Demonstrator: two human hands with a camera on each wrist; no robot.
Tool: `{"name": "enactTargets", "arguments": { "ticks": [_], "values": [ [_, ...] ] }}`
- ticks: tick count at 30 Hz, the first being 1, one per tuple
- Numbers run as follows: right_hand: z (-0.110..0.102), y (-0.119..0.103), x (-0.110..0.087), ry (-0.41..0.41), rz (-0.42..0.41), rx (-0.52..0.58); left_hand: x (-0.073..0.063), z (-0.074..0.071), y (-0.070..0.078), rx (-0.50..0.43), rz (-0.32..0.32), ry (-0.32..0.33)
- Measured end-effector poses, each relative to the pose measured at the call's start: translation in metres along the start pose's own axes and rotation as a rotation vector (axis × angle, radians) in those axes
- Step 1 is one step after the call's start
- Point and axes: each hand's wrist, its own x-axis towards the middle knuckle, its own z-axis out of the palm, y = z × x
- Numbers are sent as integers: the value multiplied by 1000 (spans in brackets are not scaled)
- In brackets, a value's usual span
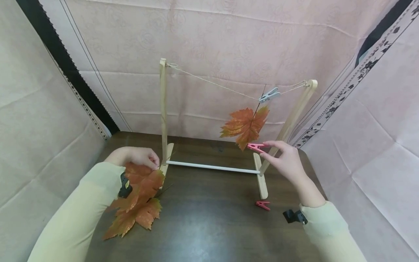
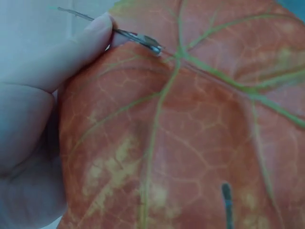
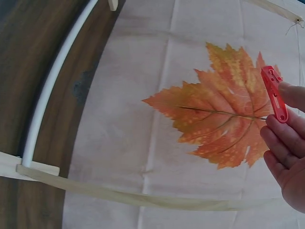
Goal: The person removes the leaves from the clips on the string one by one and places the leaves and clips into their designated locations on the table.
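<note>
In the head view my left hand (image 1: pixel 141 156) is at the left post's foot, over orange artificial maple leaves. Its thumb and fingers pinch the thin stem of the upper maple leaf (image 2: pixel 200 124), whose veined face fills the left wrist view. Lower leaves (image 1: pixel 137 214) lie under it on the table. My right hand (image 1: pixel 284 162) holds a pink clothespin (image 1: pixel 256 147) between thumb and fingertips, near the right post. Just behind this clothespin, another maple leaf (image 1: pixel 247 125) hangs by its stem from the string, gripped by a light blue clothespin (image 1: pixel 270 94).
A wooden frame stands on the dark table (image 1: pixel 203 211), with a left post (image 1: pixel 163 109), a right post (image 1: pixel 296 116), a white crossbar (image 1: pixel 212 167) and a sagging string (image 1: pixel 212 83). Another clothespin (image 1: pixel 263 205), reddish, lies by the right foot. Pale cloth (image 1: pixel 209 43) surrounds the table.
</note>
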Motion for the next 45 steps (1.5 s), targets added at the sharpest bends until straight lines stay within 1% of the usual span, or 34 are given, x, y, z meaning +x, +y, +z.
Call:
{"name": "enactTargets", "arguments": {
  "ticks": [5,9,11,13,16,18,19,21,23,26,28,31,33,35,38,39,41,45],
  "values": [
    [2,8,-7,-28,32,5,6,12,-7,-3,-27,-97],
    [1,15,-12,-42,55,0,10,21,-16,-52,-89,-183],
    [1,18,-14,-42,61,4,11,25,-19,-65,-103,-213],
    [1,22,-16,-44,61,-2,13,28,-23,-70,-86,-231],
    [3,29,-20,-40,58,-19,17,34,-26,-86,-67,-238],
    [5,32,-23,-40,63,-31,21,40,-30,-82,-43,-235],
    [6,34,-25,-40,66,-32,24,43,-32,-83,-47,-231],
    [8,36,-27,-44,76,-28,27,49,-38,-65,-50,-215],
    [8,37,-28,-56,91,-22,29,55,-43,-38,-50,-185],
    [10,40,-30,-77,109,-7,31,63,-48,-17,-72,-142],
    [12,42,-33,-92,123,-3,32,68,-49,-15,-94,-100],
    [17,47,-38,-113,143,-8,33,74,-52,24,-101,-25],
    [22,49,-42,-124,155,-9,35,77,-54,104,-90,37],
    [28,52,-47,-135,165,1,37,79,-57,210,-84,96],
    [38,57,-54,-169,185,29,41,83,-62,360,-86,172],
    [42,58,-57,-187,191,31,43,85,-63,393,-96,194],
    [50,62,-63,-237,215,33,44,88,-64,446,-87,234],
    [64,70,-78,-350,310,41,44,94,-65,488,-77,296]
  ]
}}
